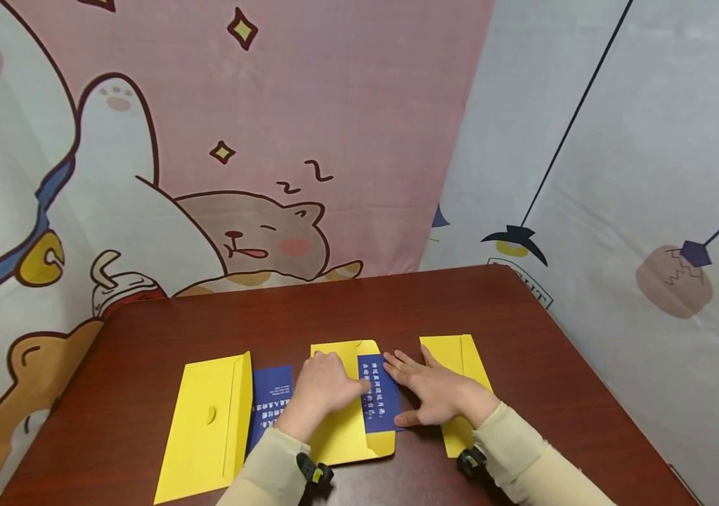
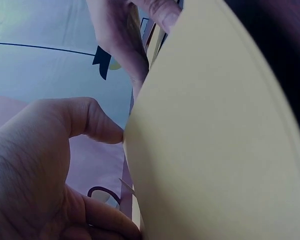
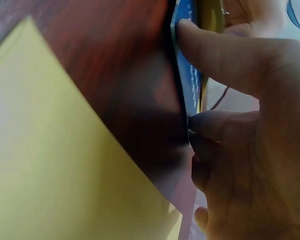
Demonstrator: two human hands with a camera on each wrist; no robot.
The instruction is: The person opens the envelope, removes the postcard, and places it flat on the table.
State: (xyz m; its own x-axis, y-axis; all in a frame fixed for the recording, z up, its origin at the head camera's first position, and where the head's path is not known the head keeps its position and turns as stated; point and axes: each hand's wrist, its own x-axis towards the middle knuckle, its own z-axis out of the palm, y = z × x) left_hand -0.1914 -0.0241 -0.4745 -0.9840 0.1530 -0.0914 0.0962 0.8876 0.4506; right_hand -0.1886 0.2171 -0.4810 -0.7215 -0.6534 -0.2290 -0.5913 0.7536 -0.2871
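A yellow envelope (image 1: pixel 334 443) lies in the middle of the table, with a dark blue card (image 1: pixel 384 404) printed in white characters partly inside its right-hand opening. My left hand (image 1: pixel 324 386) grips the envelope, its thumb pointing right over the card. In the left wrist view, that thumb (image 2: pixel 102 127) touches the edge of a broad yellow paper surface (image 2: pixel 215 130). My right hand (image 1: pixel 441 390) pinches the card at its exposed right side. The right wrist view shows the thumb on the face of the blue card (image 3: pixel 190 80) and fingertips at its edge.
To the left lies another yellow envelope (image 1: pixel 201 422) with a slot, and a second blue card (image 1: pixel 270 390) beside it, partly behind my left arm. A third yellow envelope (image 1: pixel 460 351) sits partly under my right hand. The brown table (image 1: pixel 270 323) meets patterned cloth walls.
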